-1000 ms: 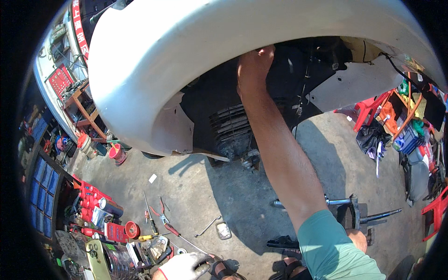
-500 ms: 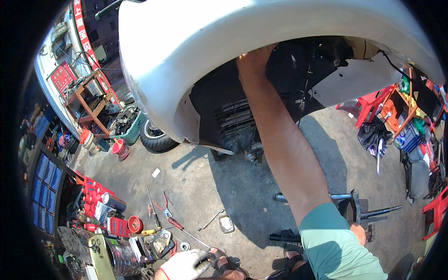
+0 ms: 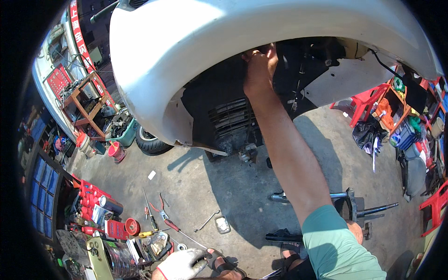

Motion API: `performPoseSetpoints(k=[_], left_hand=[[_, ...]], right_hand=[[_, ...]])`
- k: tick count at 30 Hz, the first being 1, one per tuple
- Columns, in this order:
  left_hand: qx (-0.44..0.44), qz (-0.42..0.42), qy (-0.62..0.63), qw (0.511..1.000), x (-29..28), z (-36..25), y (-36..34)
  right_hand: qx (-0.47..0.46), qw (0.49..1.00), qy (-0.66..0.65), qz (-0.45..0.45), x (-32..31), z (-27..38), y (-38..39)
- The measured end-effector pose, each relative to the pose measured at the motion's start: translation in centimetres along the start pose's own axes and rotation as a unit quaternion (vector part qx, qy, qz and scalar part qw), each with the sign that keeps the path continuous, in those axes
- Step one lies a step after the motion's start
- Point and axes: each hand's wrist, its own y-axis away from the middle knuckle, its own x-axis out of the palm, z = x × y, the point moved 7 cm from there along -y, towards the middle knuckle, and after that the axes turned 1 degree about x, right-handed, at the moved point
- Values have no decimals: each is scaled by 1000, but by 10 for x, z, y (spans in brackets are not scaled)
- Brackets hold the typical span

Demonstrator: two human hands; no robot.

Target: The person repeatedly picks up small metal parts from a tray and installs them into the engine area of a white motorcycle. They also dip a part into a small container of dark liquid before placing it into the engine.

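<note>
Above me stands a large white vehicle body panel [image 3: 154, 51] with an arch-shaped opening. My bare right hand [image 3: 261, 65] reaches up into the dark underside of that opening. Its fingers are curled at the upper edge, and what they grip is hidden. Low in the view, my left hand [image 3: 184, 265] wears a white glove with grey fingertips. It hovers over my foot, loosely bent, thumb apart from the fingers, nothing visible in it. Close by on the floor lie a long red-handled screwdriver [image 3: 172, 225], pliers [image 3: 163, 212], a wrench [image 3: 206, 220] and a small tray [image 3: 223, 224].
A metal fork-shaped part [image 3: 351, 200] lies right of my forearm. A tyre [image 3: 151, 141] and a teal bin [image 3: 125, 135] stand at the left back, red bottles [image 3: 88, 200] nearer. At the right are a red stool [image 3: 368, 105] and a black bag [image 3: 368, 133].
The view has shifted slightly. My right hand has turned, so its curled fingers show more beneath the panel's edge. My left hand has barely moved.
</note>
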Motion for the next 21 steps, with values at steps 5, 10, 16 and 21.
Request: performPoseSetpoints(k=[5,10,16,21], left_hand=[[-19,-29,24,999,8,6,13],[-21,-1,6,1000,0,0,3],[-23,-17,11,1000,7,5,10],[-11,-23,-3,1000,-1,0,5]], right_hand=[[-92,981,157,72,31,-25,9],[-115,923,356,91,15,-2,-8],[-63,922,374,81,32,-12,-7],[30,913,406,29,8,6,-12]])
